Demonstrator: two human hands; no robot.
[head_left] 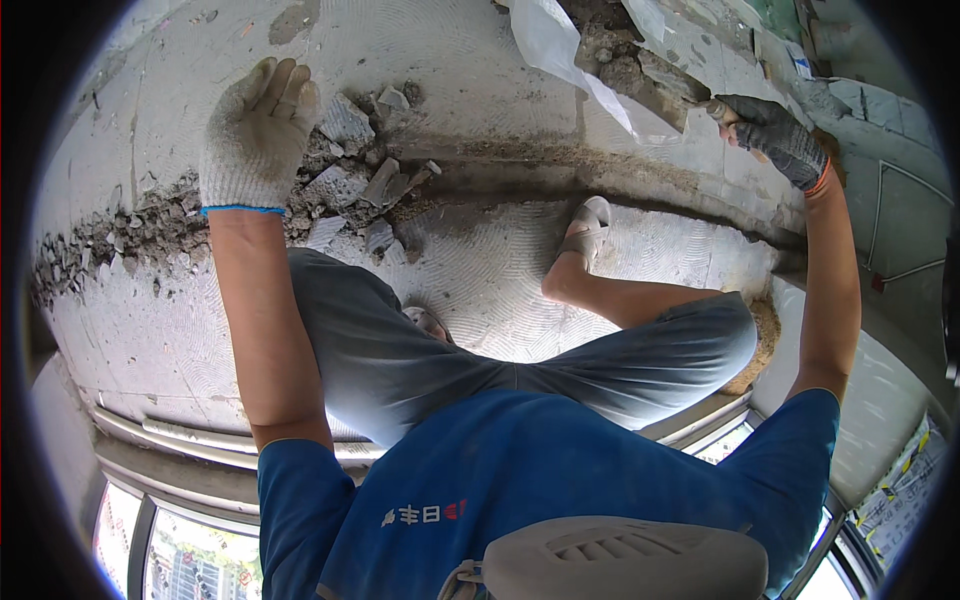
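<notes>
My left hand (pixel 258 135), in a pale knit glove with a blue cuff, is raised over the chipped floor beside a heap of broken concrete (pixel 345 185). Its fingers are extended and slightly bent, with nothing visible in them. At the far right, my right hand (pixel 768 140) wears a dark glove with an orange cuff. It is closed around a short tan handle (pixel 718 110), held near a rubble-filled opening (pixel 625 65). The working end of that tool cannot be made out against the rubble.
A narrow trench (pixel 500 180) crosses the scored concrete floor (pixel 490 290) in front of me. One sandaled foot (pixel 588 230) stands at its edge. White plastic sheeting (pixel 560 50) hangs beside the opening. Pale pipes (pixel 200 440) run along the lower left, near windows.
</notes>
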